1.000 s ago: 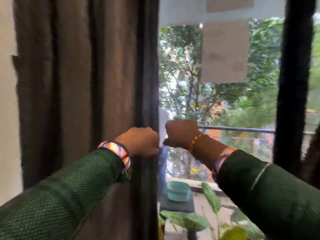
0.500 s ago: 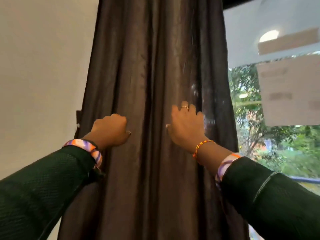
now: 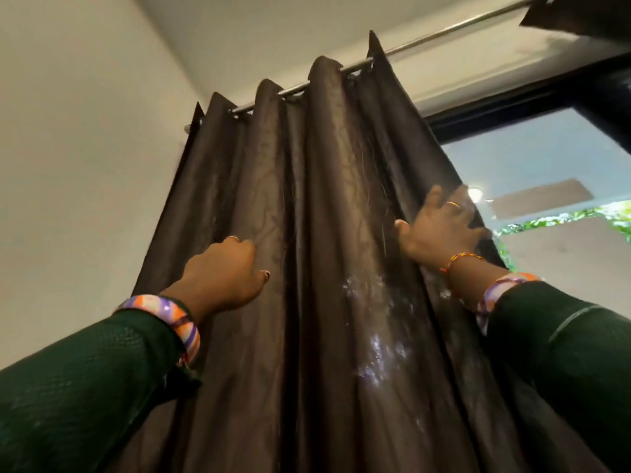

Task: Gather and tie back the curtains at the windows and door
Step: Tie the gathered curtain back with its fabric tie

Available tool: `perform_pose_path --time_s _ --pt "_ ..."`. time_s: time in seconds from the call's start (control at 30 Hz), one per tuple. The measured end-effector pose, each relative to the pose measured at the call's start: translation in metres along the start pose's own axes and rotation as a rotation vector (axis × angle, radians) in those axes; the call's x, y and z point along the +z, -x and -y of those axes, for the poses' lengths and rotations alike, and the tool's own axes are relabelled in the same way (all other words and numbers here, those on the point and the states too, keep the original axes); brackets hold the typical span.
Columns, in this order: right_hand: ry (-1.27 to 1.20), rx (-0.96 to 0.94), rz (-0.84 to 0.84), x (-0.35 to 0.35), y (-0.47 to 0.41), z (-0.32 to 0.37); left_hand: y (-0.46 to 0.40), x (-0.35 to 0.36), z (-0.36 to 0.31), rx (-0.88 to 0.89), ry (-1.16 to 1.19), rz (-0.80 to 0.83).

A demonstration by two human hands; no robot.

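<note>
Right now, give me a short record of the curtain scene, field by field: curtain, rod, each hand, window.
curtain: dark brown curtain, bunched in folds at the left end of the rod
rod: metal rod, threaded through the curtain top
left hand: left hand grips a fold, fingers curled in
right hand: right hand lies on the curtain's right edge, fingers spread
window: window uncovered to the right
tie-back: none visible
</note>
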State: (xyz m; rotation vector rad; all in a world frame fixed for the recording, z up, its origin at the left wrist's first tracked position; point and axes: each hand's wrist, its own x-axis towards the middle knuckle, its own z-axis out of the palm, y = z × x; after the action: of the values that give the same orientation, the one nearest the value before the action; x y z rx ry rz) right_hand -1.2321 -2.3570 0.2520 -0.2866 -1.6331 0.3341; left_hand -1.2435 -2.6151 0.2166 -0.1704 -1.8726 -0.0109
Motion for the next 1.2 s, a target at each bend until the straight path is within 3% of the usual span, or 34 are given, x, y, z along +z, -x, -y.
perform_pose_path --time_s 0.13,0.2,0.4,0.5,0.6,0.67,0.77,0.9,1.0,1.2 --pt "-0.261 0.105 0.064 0.016 -0.009 0.008 -0.002 0.004 0.014 0.009 -0.027 -0.019" --pt "-0.261 0.084 0.072 0.023 -0.009 0.016 -0.001 0.005 0.021 0.003 -0.048 -0.013" --pt "0.101 -0.132 -0.189 0.015 -0.015 0.021 -0.009 -0.002 0.032 -0.068 -0.057 -0.012" --pt "0.255 -0.220 -0.203 0.012 -0.025 0.013 -0.023 -0.005 0.020 -0.040 0.012 -0.007" --pt "0.289 -0.139 -0.146 0.008 -0.037 0.007 -0.037 -0.007 -0.003 0.037 0.076 -0.001" --pt "0.215 -0.045 -0.080 0.005 -0.046 0.001 -0.046 -0.009 -0.019 0.079 0.100 -0.016" --pt "-0.188 0.069 0.020 0.003 -0.059 -0.006 -0.054 -0.006 -0.035 0.103 0.125 -0.041" --pt "-0.656 -0.022 0.078 0.012 -0.058 0.011 -0.064 0.015 -0.041 0.080 0.138 -0.066" --pt "-0.736 -0.186 0.116 0.029 -0.046 0.040 -0.071 0.033 -0.035 0.018 0.135 -0.166" --pt "-0.602 -0.373 0.157 0.073 -0.040 0.089 -0.091 0.048 0.002 -0.207 0.078 -0.466"
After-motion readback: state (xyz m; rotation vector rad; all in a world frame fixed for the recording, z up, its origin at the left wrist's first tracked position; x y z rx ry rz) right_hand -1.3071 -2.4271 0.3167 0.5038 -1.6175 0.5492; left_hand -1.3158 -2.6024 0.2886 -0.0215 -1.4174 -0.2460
